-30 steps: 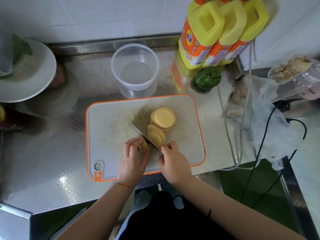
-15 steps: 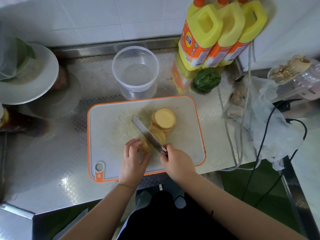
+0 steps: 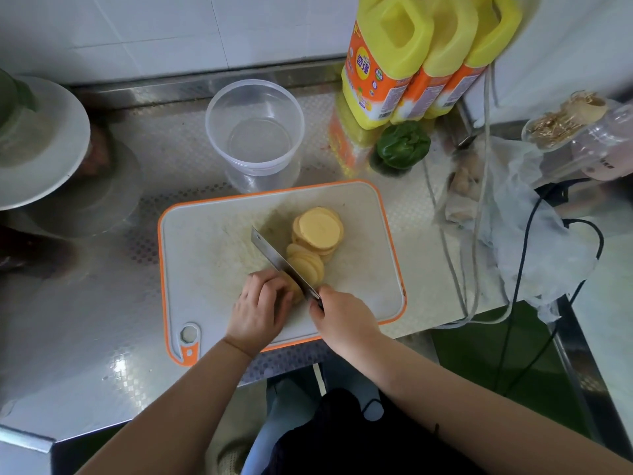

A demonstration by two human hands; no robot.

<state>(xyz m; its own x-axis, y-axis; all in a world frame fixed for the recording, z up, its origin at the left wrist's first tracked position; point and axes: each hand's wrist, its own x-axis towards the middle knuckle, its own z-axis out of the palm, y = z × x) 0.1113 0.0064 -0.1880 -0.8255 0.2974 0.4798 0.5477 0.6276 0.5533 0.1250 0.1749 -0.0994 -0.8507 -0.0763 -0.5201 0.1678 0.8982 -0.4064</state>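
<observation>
A white cutting board (image 3: 212,241) with an orange rim lies on the steel counter. Round yellow potato slices (image 3: 318,231) are stacked on it, with a second fanned pile (image 3: 308,265) nearer me. My right hand (image 3: 342,317) grips the handle of a knife (image 3: 277,258) whose blade slants across the board beside the nearer pile. My left hand (image 3: 260,303) has its fingers curled over the uncut end of the potato, which is mostly hidden under them, right against the blade.
A clear plastic tub (image 3: 255,132) stands behind the board. Three yellow oil bottles (image 3: 411,60) and a green pepper (image 3: 404,145) sit at the back right. Plastic bags (image 3: 534,241) and cables (image 3: 479,234) lie to the right, a white plate (image 3: 44,145) at the left.
The knife blade was lifted and tilted half a second ago and has come back down beside my left fingers. The camera view shifted slightly.
</observation>
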